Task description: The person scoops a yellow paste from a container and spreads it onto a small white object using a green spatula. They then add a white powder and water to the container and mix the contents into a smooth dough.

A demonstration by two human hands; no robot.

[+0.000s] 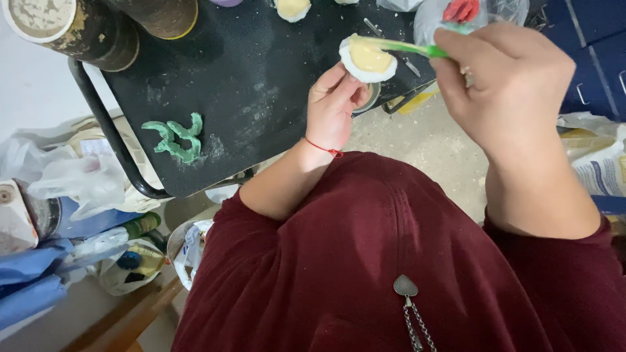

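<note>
My left hand point(336, 104) holds up a small white scalloped piece point(367, 60) with a yellow painted centre, gripping it from below with the fingertips. My right hand point(508, 78) grips a green-handled brush point(407, 47) whose tip lies on the yellow area of the piece. Both hands hover over the near edge of a black tabletop point(248, 78). A thin red cord circles my left wrist.
Green clay shapes point(175, 138) lie on the black tabletop. Two dirty cylindrical tins point(72, 26) stand at its far left. Another white and yellow piece point(292, 8) rests at the top. Plastic bags and clutter point(72, 189) fill the floor at left; a bag point(596, 156) sits at right.
</note>
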